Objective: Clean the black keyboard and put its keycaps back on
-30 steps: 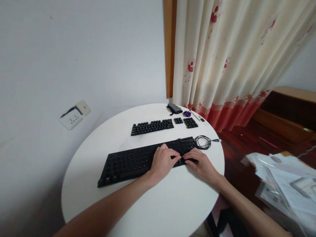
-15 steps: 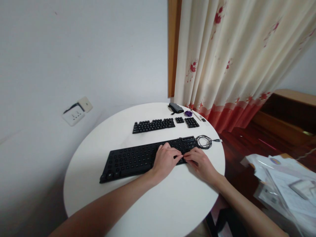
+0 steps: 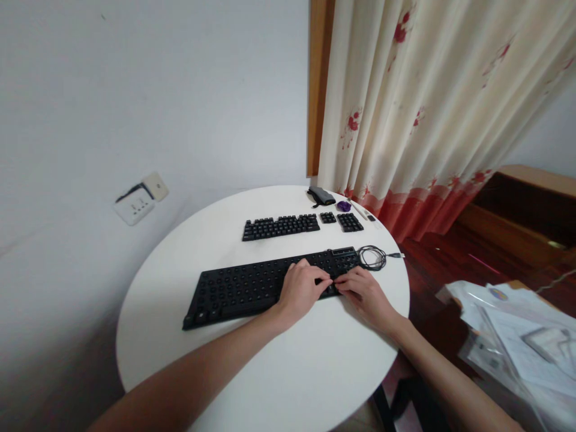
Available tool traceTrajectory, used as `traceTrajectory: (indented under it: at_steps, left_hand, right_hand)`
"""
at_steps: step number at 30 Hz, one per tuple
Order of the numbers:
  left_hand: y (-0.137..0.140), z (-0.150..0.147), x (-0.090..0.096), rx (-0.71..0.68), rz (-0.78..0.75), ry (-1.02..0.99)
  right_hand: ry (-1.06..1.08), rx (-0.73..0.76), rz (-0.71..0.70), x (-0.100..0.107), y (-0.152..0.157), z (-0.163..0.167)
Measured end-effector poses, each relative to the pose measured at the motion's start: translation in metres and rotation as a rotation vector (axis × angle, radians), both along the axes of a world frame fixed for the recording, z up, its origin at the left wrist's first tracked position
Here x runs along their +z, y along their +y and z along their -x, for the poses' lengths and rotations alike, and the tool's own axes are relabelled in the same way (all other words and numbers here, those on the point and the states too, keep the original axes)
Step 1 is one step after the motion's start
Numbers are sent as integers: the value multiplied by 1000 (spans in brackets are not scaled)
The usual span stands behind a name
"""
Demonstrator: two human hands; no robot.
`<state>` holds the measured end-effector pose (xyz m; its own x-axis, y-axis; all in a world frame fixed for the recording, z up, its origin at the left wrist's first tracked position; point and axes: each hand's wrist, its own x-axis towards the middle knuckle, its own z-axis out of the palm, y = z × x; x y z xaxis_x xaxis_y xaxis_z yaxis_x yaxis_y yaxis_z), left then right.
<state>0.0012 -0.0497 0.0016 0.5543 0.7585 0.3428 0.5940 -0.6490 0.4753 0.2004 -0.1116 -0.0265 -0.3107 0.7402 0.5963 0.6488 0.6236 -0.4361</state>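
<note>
A black keyboard lies across the white round table, its keycaps largely off so that rows of key switches show. My left hand rests over its right half, thumb and fingers pinched together. Close beside it, my right hand is at the keyboard's lower right part, also with fingertips drawn together. The two sets of fingertips almost meet. Whatever is between them is too small to make out. Behind the keyboard, loose black keycaps stand in a large block, a small group and a number-pad group.
A coiled cable sits at the keyboard's right end. At the table's back right are a grey-black pouch, a purple cloth-like item and a slim brush-like tool. Papers in plastic lie right of the table.
Both hands stay at the same place on the keyboard, with only slight finger movement. The whole view has shifted a little.
</note>
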Motion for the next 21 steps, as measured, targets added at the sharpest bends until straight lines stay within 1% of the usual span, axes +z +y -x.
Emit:
traceTrajectory:
  at_steps: [9,11,13,15,21]
  left_hand:
    - [10,-1,-8,42,195,-157]
    - [11,-2,-8,51,207,-165]
    - [10,-2,-8,42,167,-151]
    - [7,-2,-7,23,94,-118]
    - [-2,0,-1,-49,-107,55]
  right_hand:
    - [-9,-34,24,6,-4,1]
    - [-6,-31,30,6,-5,1]
    - [-5,-26,35,5,-5,0]
    - [-4,-22,35,5,-5,0]
    - [-10,-26,35,5,-5,1]
